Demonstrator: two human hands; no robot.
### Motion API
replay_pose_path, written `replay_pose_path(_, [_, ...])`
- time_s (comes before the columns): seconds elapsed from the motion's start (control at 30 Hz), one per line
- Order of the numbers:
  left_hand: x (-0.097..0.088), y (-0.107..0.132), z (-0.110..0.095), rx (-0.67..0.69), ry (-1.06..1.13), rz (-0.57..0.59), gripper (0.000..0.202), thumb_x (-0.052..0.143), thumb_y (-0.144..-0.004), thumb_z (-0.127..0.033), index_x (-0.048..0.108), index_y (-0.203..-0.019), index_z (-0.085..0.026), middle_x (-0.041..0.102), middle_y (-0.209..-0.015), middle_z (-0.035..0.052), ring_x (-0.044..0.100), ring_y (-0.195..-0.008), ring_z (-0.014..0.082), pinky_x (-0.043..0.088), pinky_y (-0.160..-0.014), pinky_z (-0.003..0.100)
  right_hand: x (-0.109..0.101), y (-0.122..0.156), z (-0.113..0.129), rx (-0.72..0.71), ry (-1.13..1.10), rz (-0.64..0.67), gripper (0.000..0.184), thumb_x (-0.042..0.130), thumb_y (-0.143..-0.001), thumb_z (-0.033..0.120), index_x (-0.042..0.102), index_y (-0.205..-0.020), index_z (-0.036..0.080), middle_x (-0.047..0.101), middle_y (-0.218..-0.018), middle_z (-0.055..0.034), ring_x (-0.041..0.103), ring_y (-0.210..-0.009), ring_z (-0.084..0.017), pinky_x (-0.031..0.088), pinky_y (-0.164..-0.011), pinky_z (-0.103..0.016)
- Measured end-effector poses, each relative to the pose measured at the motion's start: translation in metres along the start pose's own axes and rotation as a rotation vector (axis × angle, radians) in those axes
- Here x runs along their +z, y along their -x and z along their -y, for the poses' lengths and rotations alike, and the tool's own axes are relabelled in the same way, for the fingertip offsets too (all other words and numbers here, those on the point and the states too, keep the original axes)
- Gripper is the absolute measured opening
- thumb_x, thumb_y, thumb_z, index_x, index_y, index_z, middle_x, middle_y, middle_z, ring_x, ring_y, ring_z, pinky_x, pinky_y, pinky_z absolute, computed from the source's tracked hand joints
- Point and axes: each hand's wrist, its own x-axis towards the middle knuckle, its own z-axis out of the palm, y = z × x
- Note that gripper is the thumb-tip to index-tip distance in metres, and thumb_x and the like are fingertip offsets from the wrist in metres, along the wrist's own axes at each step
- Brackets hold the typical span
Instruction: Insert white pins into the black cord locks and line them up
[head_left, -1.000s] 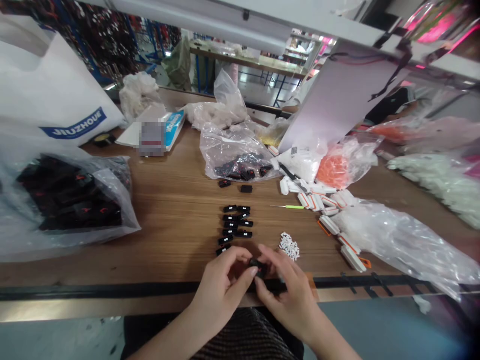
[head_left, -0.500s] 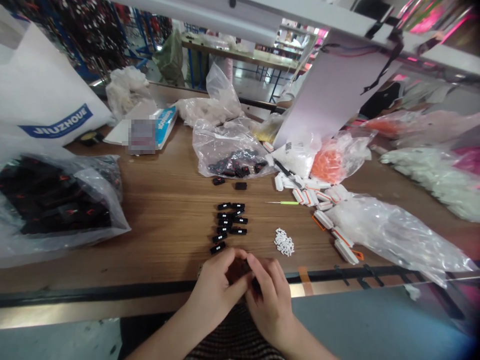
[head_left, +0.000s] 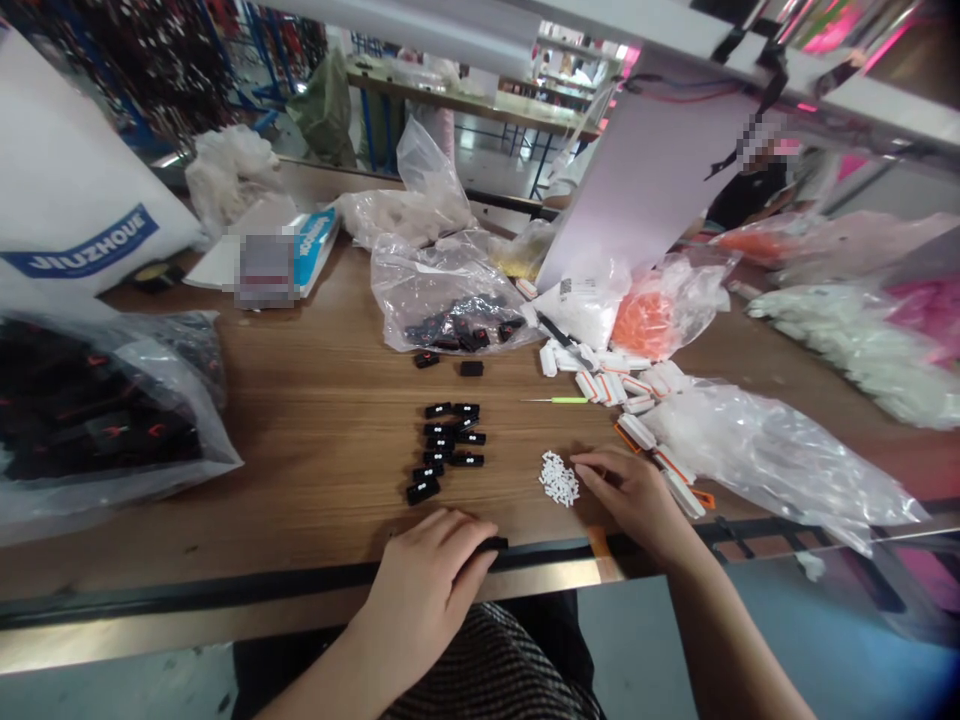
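Observation:
My left hand [head_left: 424, 585] rests at the table's front edge, its fingertips curled over a small black plastic part [head_left: 492, 544]. My right hand [head_left: 626, 495] lies farther right, with its fingertips reaching toward a small heap of white beads or tiny plastic pieces [head_left: 559, 478] and nothing visible in its grip. Several black rectangular parts with white marks [head_left: 442, 450] lie in loose rows on the wooden table [head_left: 322, 400], left of the heap.
A clear bag of black parts [head_left: 450, 300] sits behind the rows, and a larger one [head_left: 97, 420] lies at left. White-and-orange pieces [head_left: 607, 388], a green-handled needle [head_left: 559, 400] and a crumpled clear bag [head_left: 765, 460] lie to the right.
My hands were together over a black part near the table edge. They have separated, with my right hand moving right to the white heap. The whole view has shifted slightly.

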Motion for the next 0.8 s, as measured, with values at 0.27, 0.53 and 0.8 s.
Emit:
replay_pose_path(0.27, [0.003, -0.002, 0.003, 0.03, -0.044, -0.002, 0.02, 0.053, -0.098, -0.02, 0.064, -0.115, -0.022, 0.066, -0.102, 0.0058, 0.063, -0.091, 0.0205, 0.056, -0.08, 0.038, -0.013, -0.014, 0.004, -0.056, 0.117, 0.195, 0.023, 0.055, -0.092, 0.034, 0.076, -0.085, 0.026, 0.071, -0.082, -0.0019, 0.065, -0.075, -0.019, 0.05, -0.07, -0.032])
replay_pose_path(0.53, [0.001, -0.002, 0.002, 0.035, -0.037, -0.006, 0.022, 0.053, -0.096, -0.017, 0.063, -0.116, -0.022, 0.066, -0.101, 0.0044, 0.063, -0.09, 0.0201, 0.056, -0.078, 0.038, -0.016, -0.016, 0.012, -0.127, 0.366, 0.199, 0.025, 0.053, -0.089, 0.024, 0.065, -0.067, 0.022, 0.064, -0.068, -0.0012, 0.057, -0.061, -0.016, 0.042, -0.06, -0.03])
replay_pose_path(0.8, [0.003, -0.002, 0.002, -0.008, -0.027, -0.022, 0.011, 0.054, -0.096, -0.019, 0.063, -0.102, -0.02, 0.067, -0.092, 0.0045, 0.063, -0.085, 0.0205, 0.055, -0.077, 0.038, 0.008, 0.01, 0.054, -0.119, -0.047, 0.106, 0.014, 0.058, -0.09, 0.026, 0.066, -0.079, 0.023, 0.067, -0.076, -0.0001, 0.061, -0.072, -0.016, 0.045, -0.071, -0.031])
